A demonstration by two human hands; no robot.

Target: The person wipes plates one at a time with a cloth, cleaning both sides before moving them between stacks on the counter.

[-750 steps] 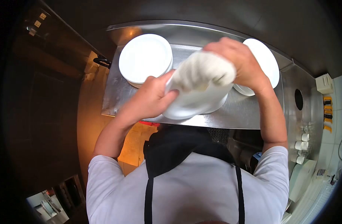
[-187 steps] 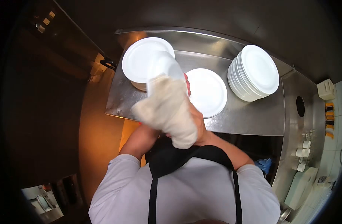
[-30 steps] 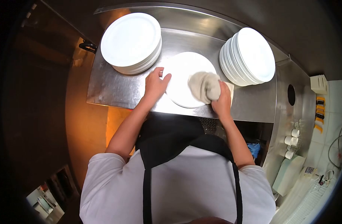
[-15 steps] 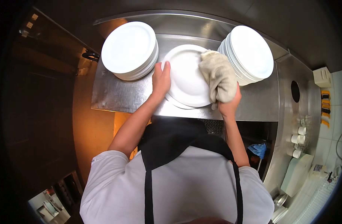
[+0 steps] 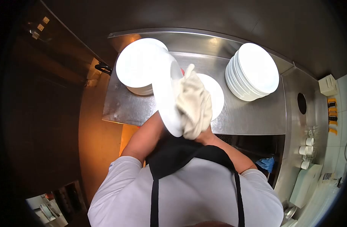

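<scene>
Plate [image 5: 165, 99] up on edge at centre frame, cloth [image 5: 193, 104] against its face.
I see my right hand [image 5: 205, 135] wrapped tight in the cloth, pressing the plate above the steel counter [image 5: 253, 113]; my left hand sits behind the plate, its grip I cannot tell.

White short-sleeved shirt, black apron — thin black straps, bare forearms
</scene>
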